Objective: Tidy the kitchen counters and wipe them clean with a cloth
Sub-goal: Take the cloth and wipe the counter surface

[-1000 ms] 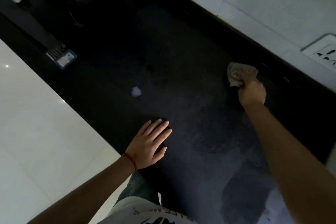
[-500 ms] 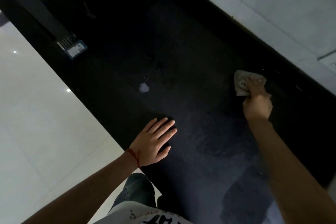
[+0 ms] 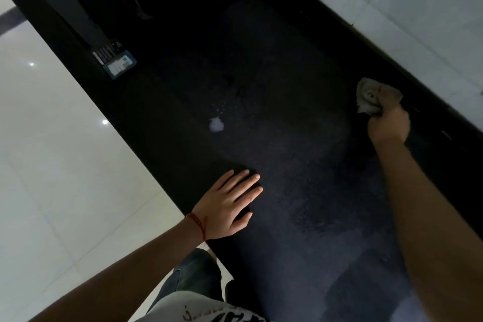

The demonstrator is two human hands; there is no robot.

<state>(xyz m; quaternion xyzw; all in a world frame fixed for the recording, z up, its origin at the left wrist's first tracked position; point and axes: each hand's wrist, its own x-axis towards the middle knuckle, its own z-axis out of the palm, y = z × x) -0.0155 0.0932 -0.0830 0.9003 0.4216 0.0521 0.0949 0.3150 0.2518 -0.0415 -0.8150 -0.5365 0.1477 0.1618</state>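
Fingers (image 3: 380, 102) bunching grey cloth (image 3: 366, 95), dark counter (image 3: 287, 138), white spill (image 3: 216, 125), tiled floor (image 3: 52, 165)

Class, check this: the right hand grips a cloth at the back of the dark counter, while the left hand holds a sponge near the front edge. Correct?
Not quite. In the head view the left hand holds nothing; it rests flat and open on the counter. The right hand does grip the cloth.

Cloth (image 3: 368, 98) right of spill (image 3: 216, 125)
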